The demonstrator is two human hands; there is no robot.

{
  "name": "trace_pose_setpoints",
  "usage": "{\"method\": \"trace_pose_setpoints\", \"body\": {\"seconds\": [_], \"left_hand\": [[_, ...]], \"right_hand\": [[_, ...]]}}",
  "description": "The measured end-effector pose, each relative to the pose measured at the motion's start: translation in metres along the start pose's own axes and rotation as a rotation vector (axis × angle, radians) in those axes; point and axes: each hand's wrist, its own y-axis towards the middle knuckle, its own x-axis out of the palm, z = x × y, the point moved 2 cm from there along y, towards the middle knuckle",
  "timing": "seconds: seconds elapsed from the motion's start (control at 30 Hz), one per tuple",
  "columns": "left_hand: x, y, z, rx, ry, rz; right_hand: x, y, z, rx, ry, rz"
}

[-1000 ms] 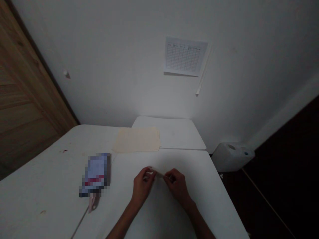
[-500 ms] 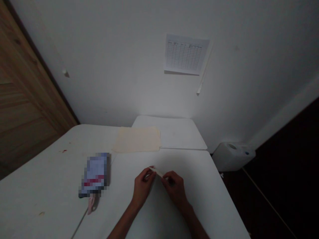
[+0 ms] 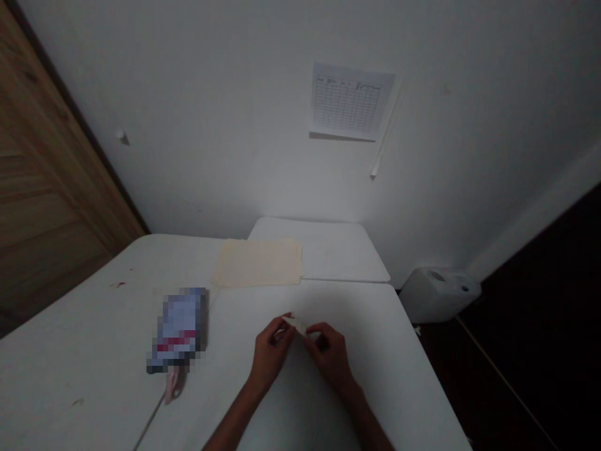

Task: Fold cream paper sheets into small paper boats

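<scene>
Between my two hands, over the front middle of the white table (image 3: pixel 263 413), is a small folded piece of pale paper (image 3: pixel 295 324). My left hand (image 3: pixel 272 351) pinches its left end between thumb and fingers. On the other end, the thumb and forefinger of my right hand (image 3: pixel 328 351) are closed, with the remaining fingers curled in. The lower edge of the paper is partly hidden by my fingertips, and its exact folds are too small to make out.
Cream paper sheets (image 3: pixel 258 263) lie toward the back. A blurred-out blue and red item (image 3: pixel 178 329) with a pinkish piece (image 3: pixel 173 383) lies at left. A printed sheet (image 3: pixel 352 102) hangs on the wall. Right of the table stands a white plastic container (image 3: pixel 439 297).
The paper between my fingers has turned a little and shows a broader face. My right fingers have shifted slightly on it; my left hand has moved barely to the right.
</scene>
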Motion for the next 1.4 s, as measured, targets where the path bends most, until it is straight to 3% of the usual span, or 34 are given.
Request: {"method": "trace_pose_setpoints", "body": {"seconds": [0.2,0.63,0.8,1.13,1.4], "left_hand": [[0.0,0.0,0.004,0.011,0.003,-0.004],[0.0,0.0,-0.009,0.023,-0.001,-0.007],[0.001,-0.002,-0.016,0.074,0.088,0.046],[0.007,-0.004,-0.023,0.22,0.274,-0.024],[0.008,-0.005,-0.023,0.318,0.398,-0.05]], "right_hand": [[-0.001,0.0,-0.003,-0.01,0.003,0.005],[-0.001,-0.001,0.005,-0.006,-0.032,0.065],[0.004,-0.003,0.01,-0.016,-0.039,0.054],[0.006,-0.005,-0.001,-0.19,-0.08,-0.01],[0.008,-0.003,-0.005,-0.141,-0.11,0.018]]}}
